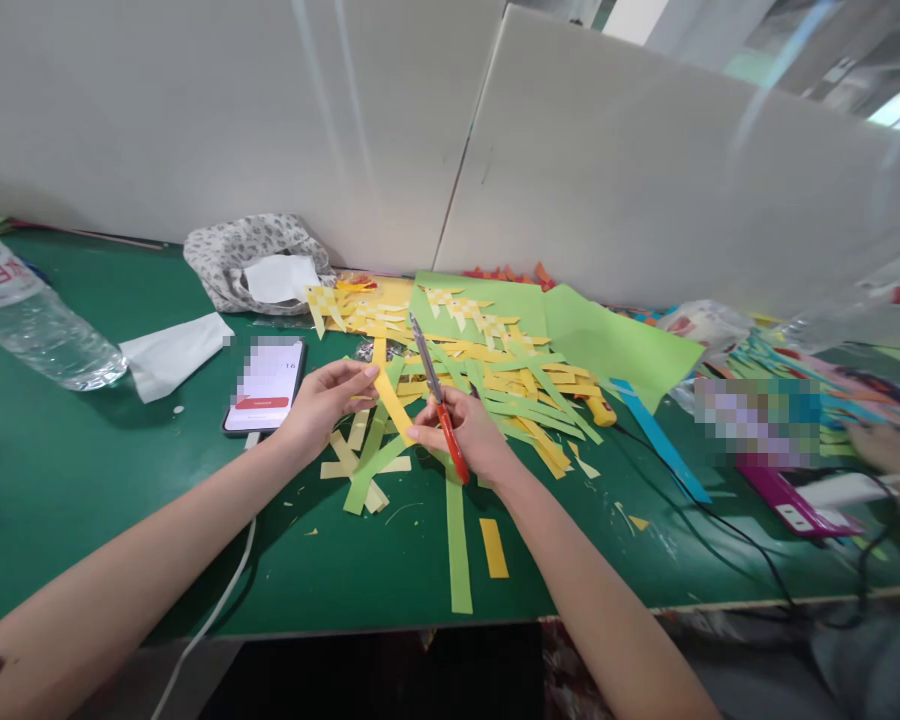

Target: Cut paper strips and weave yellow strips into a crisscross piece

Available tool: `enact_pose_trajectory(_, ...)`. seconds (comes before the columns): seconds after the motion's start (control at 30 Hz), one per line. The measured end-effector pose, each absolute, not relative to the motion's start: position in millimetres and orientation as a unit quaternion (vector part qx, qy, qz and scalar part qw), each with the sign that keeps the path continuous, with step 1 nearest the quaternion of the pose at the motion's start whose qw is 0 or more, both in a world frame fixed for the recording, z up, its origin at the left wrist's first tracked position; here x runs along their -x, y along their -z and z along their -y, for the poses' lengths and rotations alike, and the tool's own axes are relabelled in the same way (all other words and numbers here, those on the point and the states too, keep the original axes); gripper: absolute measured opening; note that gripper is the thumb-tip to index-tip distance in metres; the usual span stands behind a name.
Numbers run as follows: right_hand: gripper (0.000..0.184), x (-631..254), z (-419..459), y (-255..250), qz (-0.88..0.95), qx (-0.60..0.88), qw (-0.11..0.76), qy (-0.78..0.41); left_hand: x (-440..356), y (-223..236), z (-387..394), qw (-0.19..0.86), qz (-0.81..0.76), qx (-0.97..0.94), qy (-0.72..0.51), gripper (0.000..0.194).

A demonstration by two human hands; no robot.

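Large red Chinese characters are printed on the white label (0, 287) of the clear plastic water bottle (64, 335); the line is cut off by the picture's edge. The digits "16" are shown on the lit, dark-edged rectangular smartphone (279, 386); its red bar's (262, 403) lettering is too small to be read.

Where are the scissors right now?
Near the middle of the head view, the scissors are in the person's right hand, just right of the held yellow strip.
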State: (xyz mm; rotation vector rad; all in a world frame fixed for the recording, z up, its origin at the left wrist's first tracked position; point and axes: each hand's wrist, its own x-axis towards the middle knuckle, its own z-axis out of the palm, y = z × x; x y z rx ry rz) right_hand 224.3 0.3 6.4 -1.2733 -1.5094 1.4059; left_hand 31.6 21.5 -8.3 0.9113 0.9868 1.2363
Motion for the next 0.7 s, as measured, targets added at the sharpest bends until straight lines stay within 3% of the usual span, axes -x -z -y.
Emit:
enact_pose_trajectory(0.17, 0.033, -232.4, -4.0, -6.5, 0.594, 0.539, 0.417, -0.428, -20.7, 6.2, -27.2, 0.508, -0.486, -0.513, -0.492, 0.024)
enact_pose_trajectory(0.3, 0.029, -244.9, -10.6, -10.2, 0.553, 0.627, 0.462, -0.296, -10.7, 5.8, -29.4, 0.263, -0.551, -0.709, -0.353, 0.023)
enact_pose_trajectory(0.4, 0.029, -252.6, -15.9, -11.3, 0.514, 0.677, 0.461, -0.253, -8.2, 9.3, -29.4, 0.116, -0.529, -0.764, -0.350, 0.022)
enact_pose_trajectory(0.53, 0.022, -256.0, -20.5, -7.9, 0.519, 0.702, 0.432, -0.227, -13.2, 14.4, -26.4, 0.092, -0.482, -0.792, -0.363, 0.016)
enact_pose_trajectory(0.7, 0.020, -253.0, -22.1, -0.3, 0.537, 0.690, 0.425, -0.234, -28.6, 13.1, -20.6, -0.048, -0.410, -0.868, -0.274, 0.030)
